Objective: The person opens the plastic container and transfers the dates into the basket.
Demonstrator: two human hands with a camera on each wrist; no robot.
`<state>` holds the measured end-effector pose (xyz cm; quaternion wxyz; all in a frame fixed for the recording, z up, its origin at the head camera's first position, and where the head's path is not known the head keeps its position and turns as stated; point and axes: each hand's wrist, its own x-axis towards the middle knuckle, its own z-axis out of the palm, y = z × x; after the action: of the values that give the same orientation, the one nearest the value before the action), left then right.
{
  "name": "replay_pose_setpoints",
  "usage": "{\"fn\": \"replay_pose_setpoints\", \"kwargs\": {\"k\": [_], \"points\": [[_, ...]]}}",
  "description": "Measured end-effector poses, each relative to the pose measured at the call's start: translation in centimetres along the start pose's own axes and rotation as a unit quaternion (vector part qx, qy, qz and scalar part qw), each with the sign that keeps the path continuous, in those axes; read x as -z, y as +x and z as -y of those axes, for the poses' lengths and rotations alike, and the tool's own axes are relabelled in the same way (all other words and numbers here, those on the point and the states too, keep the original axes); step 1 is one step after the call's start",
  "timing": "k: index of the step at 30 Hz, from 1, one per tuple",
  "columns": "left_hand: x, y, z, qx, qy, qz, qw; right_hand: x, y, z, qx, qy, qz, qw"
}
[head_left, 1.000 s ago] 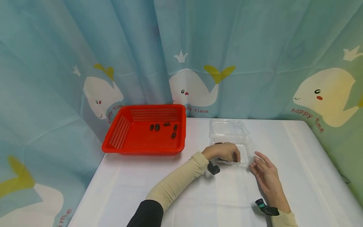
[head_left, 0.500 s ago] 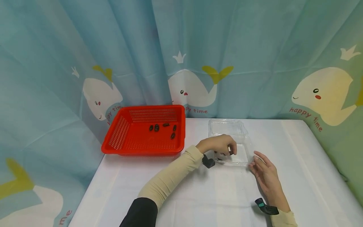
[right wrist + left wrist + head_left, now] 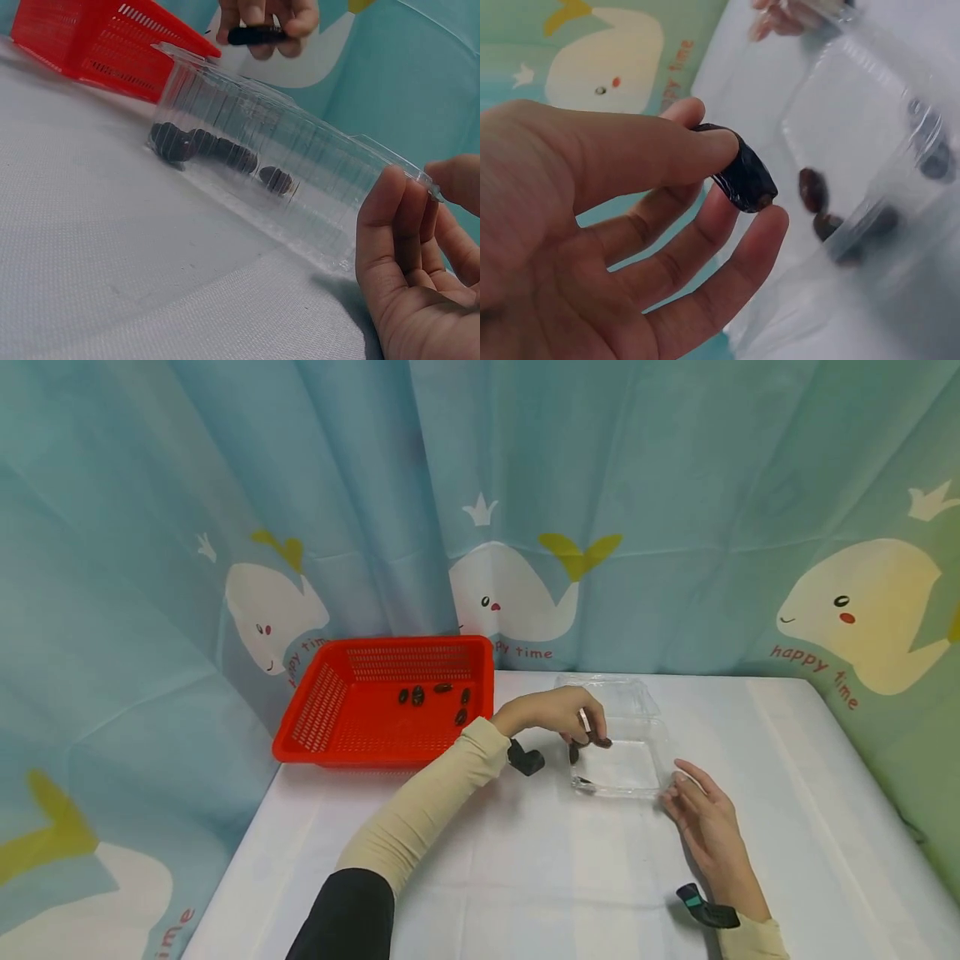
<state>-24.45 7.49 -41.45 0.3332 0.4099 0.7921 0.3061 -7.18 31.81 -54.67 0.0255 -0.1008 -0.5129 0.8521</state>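
Differing from a second ago: lifting the left hand (image 3: 561, 710) up off the floor of the clear container (image 3: 630, 768) and moving it leftward, now hovering over the container's far left corner, beside the open lid (image 3: 600, 696). Keeping the right hand (image 3: 705, 827) in place at the container's near right corner, pinching the rim between thumb and fingers. Closing the left grip on a dark piece (image 3: 750, 178), pressing thumb on one face and fingers behind. Holding it in the air above the container, just right of the middle of the far edge of the bench (image 3: 570, 877). Looking glossy and near-black, elongated, slightly curved, catching pale glints along the side and ending in a small brownish tip. Leaving several dark lumps (image 3: 236, 156) lying inside the container toward its left end, and similar ones resting in the red basket (image 3: 360, 718) at the bench's far left corner.
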Motion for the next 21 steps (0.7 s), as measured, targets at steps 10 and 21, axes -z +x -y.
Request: {"fn": "replay_pose_setpoints", "kwargs": {"k": [10,21], "points": [[3.7,-3.6,0.3,0.013,-0.078,-0.022,0.9966,0.0,0.0,0.1,-0.005,-0.003,-0.006,1.0],[6.3,-7.4,2.5,0.005,-0.16,-0.093,0.9827,-0.1,0.0,0.2,-0.004,-0.003,-0.003,1.0]]}}
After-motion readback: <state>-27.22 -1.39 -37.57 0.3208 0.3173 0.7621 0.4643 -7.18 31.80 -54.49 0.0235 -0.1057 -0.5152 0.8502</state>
